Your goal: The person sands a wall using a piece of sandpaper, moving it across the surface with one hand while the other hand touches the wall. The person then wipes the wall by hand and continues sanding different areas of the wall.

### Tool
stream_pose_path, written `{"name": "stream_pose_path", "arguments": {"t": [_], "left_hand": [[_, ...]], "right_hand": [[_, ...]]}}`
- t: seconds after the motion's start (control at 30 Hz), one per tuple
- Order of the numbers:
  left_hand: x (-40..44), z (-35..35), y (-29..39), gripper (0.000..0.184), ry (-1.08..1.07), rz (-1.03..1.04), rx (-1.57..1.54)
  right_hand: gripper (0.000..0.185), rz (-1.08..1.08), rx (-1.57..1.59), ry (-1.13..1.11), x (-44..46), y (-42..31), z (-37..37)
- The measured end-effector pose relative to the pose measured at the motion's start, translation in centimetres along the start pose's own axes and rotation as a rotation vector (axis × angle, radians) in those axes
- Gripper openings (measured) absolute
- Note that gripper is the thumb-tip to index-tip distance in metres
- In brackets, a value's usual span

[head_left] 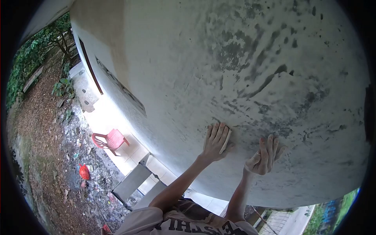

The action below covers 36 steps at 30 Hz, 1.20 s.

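Pale wall [168, 70] stands directly in front of both hands and continues far above them, with dark grey patches [233, 53] spread mostly over and between the fingers' direction. Left hand [214, 141] is grasping a flat pale piece [226, 141], whose edge shows between the fingers and the thumb; it lies against the wall under this hand. Fingers are almost straight over it, probably because a broad, flat hold spreads the pressure evenly and does not let the piece tilt. Just to the right of it, the right hand [263, 158] is released, its fingers loosely bent, with nothing that I can see inside; its inner side is partly hidden. Its fingertips seem to touch the wall, maybe for giving support or for feeling the surface. Whitish powder covers this hand. Both arms reach forward from a light shirt [141, 219], which perhaps helps to press with steady force. To the left of the left hand, and lower, are a grey platform [131, 184], a red chair [113, 140] and, farther out, a red bag [84, 172]; their places, well apart from the hands, leave the arms unobstructed.
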State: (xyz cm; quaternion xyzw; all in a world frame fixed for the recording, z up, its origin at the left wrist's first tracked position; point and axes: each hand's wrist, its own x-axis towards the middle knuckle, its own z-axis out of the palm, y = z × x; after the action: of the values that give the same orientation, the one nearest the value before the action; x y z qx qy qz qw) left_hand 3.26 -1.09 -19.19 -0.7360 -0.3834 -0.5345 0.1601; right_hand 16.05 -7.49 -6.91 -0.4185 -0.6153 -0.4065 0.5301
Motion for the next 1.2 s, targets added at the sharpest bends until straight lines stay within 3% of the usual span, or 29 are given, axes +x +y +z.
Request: {"name": "stream_pose_path", "arguments": {"t": [0.1, 0.27, 0.43, 0.53, 0.77, 0.87, 1.07, 1.2], "left_hand": [[5.6, -2.5, -1.2, 0.084, 0.020, -0.154, -0.071], [14.3, -6.9, -4.5, 0.084, 0.284, -0.495, -0.217], [8.0, -3.1, 5.4, 0.086, 0.081, -0.428, -0.221], [6.8, -3.1, 6.8, 0.089, 0.010, -0.405, -0.274], [11.0, -6.1, -8.6, 0.080, 0.358, -0.999, -0.366], [10.3, -5.7, -9.3, 0.080, 0.372, -1.033, -0.362], [6.6, -3.7, 3.5, 0.083, 0.072, -0.637, -0.328], [8.7, -5.2, -3.2, 0.082, 0.218, -0.709, -0.308]], "right_hand": [[0.037, -0.009, -0.017, -0.044, -0.4, 0.3, -0.3], [0.035, -0.015, -0.012, 0.013, -0.4, 0.3, 0.2], [0.035, 0.028, -0.032, 0.006, -0.2, -0.2, 0.0], [0.036, 0.009, -0.007, 0.023, 0.0, 0.0, 0.4], [0.038, -0.021, -0.012, 0.030, -0.4, 0.4, 0.4], [0.038, -0.005, -0.016, 0.040, -0.4, 0.1, 0.4], [0.037, -0.008, -0.001, 0.058, -0.1, -0.2, 0.6], [0.037, -0.028, 0.013, 0.034, -0.5, 0.4, 0.4]]}}
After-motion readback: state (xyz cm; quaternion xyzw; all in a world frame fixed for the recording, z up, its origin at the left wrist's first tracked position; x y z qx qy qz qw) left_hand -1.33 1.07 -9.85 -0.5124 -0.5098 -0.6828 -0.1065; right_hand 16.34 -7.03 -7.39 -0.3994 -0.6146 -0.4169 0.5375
